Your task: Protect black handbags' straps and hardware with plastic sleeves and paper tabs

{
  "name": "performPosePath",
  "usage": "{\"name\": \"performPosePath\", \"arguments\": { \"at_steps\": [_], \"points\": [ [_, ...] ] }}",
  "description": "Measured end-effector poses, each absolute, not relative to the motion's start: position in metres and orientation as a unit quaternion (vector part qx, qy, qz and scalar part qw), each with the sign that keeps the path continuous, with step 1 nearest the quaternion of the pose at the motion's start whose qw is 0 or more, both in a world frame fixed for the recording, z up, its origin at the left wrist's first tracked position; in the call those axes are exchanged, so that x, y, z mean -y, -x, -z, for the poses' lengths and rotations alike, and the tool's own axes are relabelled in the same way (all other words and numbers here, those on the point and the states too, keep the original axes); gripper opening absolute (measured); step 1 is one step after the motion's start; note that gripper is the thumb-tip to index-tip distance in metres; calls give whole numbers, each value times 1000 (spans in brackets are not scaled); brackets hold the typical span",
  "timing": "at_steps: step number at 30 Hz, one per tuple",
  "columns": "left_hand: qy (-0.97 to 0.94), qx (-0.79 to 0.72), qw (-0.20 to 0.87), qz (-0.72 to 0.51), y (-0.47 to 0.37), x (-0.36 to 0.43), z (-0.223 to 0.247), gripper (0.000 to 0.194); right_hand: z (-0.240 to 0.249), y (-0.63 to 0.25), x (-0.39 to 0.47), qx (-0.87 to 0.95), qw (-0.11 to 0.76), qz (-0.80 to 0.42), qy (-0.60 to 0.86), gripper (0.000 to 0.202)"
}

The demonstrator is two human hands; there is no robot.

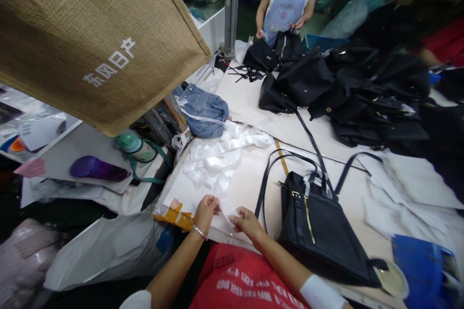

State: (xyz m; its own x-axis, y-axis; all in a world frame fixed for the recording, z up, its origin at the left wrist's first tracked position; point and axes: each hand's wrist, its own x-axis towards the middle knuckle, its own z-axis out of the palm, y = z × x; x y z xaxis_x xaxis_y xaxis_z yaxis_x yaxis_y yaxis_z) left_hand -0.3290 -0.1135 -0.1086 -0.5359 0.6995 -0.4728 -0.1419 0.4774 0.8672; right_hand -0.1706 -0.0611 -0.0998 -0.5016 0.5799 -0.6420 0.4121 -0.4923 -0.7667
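Note:
Between my two hands, at the near edge of the white table (250, 181), a strip of thin white material (227, 208) is stretched. My left hand (207, 212), with a silver bangle at the wrist, pinches one side of it. On the other side my right hand (247, 222) grips it between thumb and fingers. Beyond the hands lies a loose heap of shiny white strips (217, 159). A black handbag (326, 224) with a gold zipper and long straps rests to the right of my right hand.
Black bags (308, 77) are piled at the back right. White sheets (416, 183) and a blue item (416, 265) lie at the right. A denim bag (206, 108) sits behind the strips. A burlap bag (108, 24) hangs upper left. A co-worker (288, 5) stands across the table.

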Motion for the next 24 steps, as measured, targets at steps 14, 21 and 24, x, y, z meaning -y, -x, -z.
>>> {"name": "performPosePath", "arguments": {
  "at_steps": [14, 21, 24],
  "points": [
    [-644, -613, 410, -204, 326, 75, 55, 24, 84, 156, 47, 737, 53, -490, 463, 29],
    [-620, -655, 412, -131, 354, 63, 80, 10, 95, 162, 38, 669, 80, -534, 511, 16],
    [-626, -658, 396, -136, 361, 61, 75, 12, 90, 167, 34, 750, 90, -450, 476, 14]
  ]
}}
